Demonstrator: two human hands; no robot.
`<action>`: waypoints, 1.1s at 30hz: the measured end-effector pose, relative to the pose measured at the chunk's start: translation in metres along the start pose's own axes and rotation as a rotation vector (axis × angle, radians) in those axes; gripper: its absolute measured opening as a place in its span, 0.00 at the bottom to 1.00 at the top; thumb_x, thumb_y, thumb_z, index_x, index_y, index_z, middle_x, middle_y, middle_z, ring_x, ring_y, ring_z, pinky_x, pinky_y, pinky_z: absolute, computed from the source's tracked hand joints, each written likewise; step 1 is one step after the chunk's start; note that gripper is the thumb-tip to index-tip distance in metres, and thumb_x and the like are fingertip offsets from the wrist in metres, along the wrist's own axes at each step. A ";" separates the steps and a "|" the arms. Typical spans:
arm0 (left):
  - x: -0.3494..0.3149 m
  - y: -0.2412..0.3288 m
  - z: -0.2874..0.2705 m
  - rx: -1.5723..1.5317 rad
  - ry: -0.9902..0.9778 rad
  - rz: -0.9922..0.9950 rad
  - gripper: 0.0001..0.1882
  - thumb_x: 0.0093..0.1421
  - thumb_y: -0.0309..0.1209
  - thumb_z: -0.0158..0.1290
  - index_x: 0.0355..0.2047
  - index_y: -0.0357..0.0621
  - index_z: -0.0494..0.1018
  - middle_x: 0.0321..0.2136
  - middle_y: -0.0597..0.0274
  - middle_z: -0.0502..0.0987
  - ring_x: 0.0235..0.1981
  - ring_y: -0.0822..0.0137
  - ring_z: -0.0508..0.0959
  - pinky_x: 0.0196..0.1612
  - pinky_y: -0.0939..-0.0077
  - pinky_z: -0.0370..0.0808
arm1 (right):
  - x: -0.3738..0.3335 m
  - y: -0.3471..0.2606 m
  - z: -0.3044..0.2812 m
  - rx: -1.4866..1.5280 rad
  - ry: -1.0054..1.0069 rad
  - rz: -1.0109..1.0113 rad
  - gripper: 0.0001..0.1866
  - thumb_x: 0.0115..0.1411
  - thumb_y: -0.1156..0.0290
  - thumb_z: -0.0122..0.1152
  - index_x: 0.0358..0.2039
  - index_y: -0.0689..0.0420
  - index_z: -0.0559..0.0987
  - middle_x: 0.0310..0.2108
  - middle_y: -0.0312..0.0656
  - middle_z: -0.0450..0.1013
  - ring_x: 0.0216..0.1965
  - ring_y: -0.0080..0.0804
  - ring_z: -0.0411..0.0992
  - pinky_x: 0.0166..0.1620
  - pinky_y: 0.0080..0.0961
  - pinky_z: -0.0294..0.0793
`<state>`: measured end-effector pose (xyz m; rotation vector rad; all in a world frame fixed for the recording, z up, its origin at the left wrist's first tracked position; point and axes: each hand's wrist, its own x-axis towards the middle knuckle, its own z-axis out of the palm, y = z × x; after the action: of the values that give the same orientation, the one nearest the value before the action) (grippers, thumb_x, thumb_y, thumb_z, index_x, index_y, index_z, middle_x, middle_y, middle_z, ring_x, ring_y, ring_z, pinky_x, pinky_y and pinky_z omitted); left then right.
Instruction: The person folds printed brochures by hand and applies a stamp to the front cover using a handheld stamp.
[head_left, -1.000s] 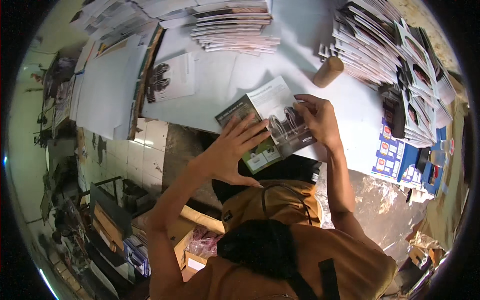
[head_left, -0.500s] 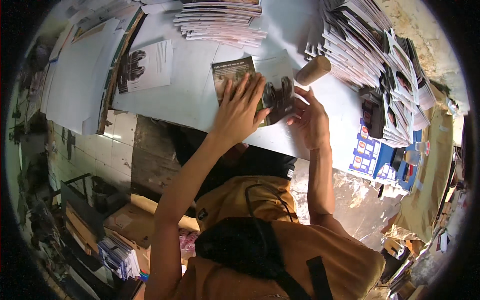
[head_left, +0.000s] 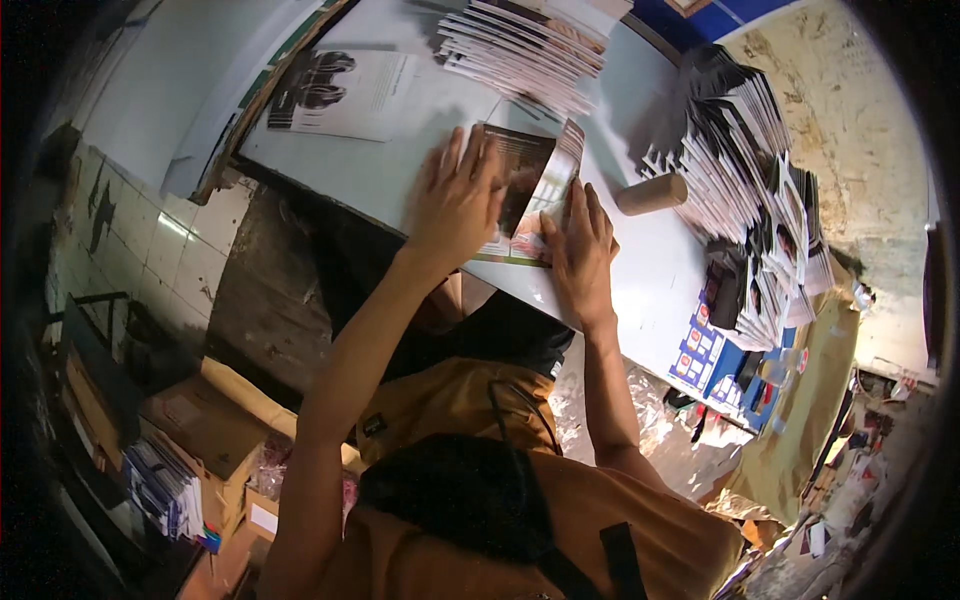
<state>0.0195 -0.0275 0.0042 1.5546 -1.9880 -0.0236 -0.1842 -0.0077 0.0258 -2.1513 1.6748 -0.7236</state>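
A printed leaflet [head_left: 522, 180] lies partly folded on the white table in front of me, its right flap standing up and curling at the top. My left hand [head_left: 455, 205] rests at the leaflet's left edge, fingers spread and slightly blurred. At the other side, my right hand [head_left: 583, 250] has its thumb on the flap and its fingers along the outer edge, holding it. Just right of that hand lies a brown cylinder [head_left: 652, 194], apart from it. Farther left is another leaflet [head_left: 345, 95] with a dark picture of headphones.
A stack of folded leaflets [head_left: 520, 55] stands at the back of the white table [head_left: 400, 185]. More leaflets fan out in a tall pile [head_left: 725, 170] at the right. Below left, a cardboard box [head_left: 205, 420] stands beside bundled papers [head_left: 165, 490].
The leaflet's right flap, lying flatter before, is now raised. My right hand has moved onto it from beside the leaflet. My left hand has shifted to the left edge. The whole view has tilted.
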 end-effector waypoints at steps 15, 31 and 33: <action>-0.015 -0.021 0.000 0.000 0.000 0.023 0.27 0.68 0.32 0.44 0.64 0.30 0.60 0.60 0.43 0.70 0.65 0.52 0.66 0.69 0.52 0.58 | 0.002 -0.027 0.033 -0.140 -0.034 -0.201 0.33 0.68 0.59 0.54 0.71 0.48 0.59 0.71 0.61 0.49 0.69 0.63 0.52 0.67 0.55 0.52; -0.016 -0.021 0.003 -0.099 0.008 -0.034 0.25 0.69 0.32 0.43 0.64 0.32 0.62 0.61 0.42 0.69 0.65 0.52 0.67 0.69 0.52 0.58 | 0.001 -0.038 0.047 -0.266 0.014 -0.179 0.30 0.68 0.56 0.51 0.68 0.50 0.64 0.71 0.59 0.50 0.69 0.59 0.54 0.68 0.51 0.53; -0.015 -0.022 0.002 -0.098 0.005 -0.030 0.25 0.69 0.32 0.44 0.64 0.33 0.62 0.60 0.42 0.69 0.65 0.52 0.67 0.69 0.52 0.58 | 0.001 -0.038 0.046 -0.258 0.014 -0.175 0.30 0.68 0.56 0.51 0.68 0.50 0.64 0.71 0.59 0.50 0.70 0.58 0.54 0.68 0.51 0.52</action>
<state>0.0393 -0.0213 -0.0123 1.5201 -1.9306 -0.1272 -0.1273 -0.0010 0.0083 -2.5006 1.6808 -0.5963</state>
